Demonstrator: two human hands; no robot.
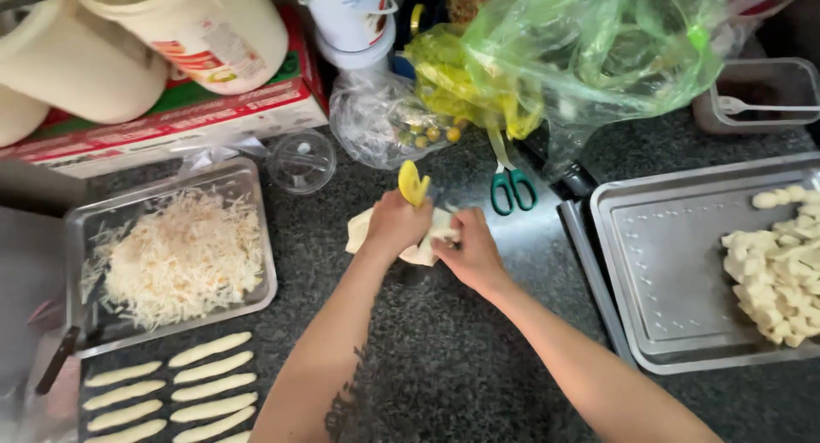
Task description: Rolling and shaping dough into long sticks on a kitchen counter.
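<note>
My left hand [395, 225] is closed around a small yellow piece [412, 184] that sticks up above the fist. Under both hands lies a thin pale sheet of dough [360, 229] on the dark speckled counter. My right hand [471, 253] pinches the sheet's right edge, and the two hands touch over it. Most of the sheet is hidden by them.
Green-handled scissors [512, 189] lie just behind my right hand. A metal tray of shredded cheese [177, 257] sits left, with rolled dough sticks [209, 383] below it. A steel tray [666, 264] with pale pieces [781, 272] stands right. Plastic bags [581, 58], tubs and a box crowd the back.
</note>
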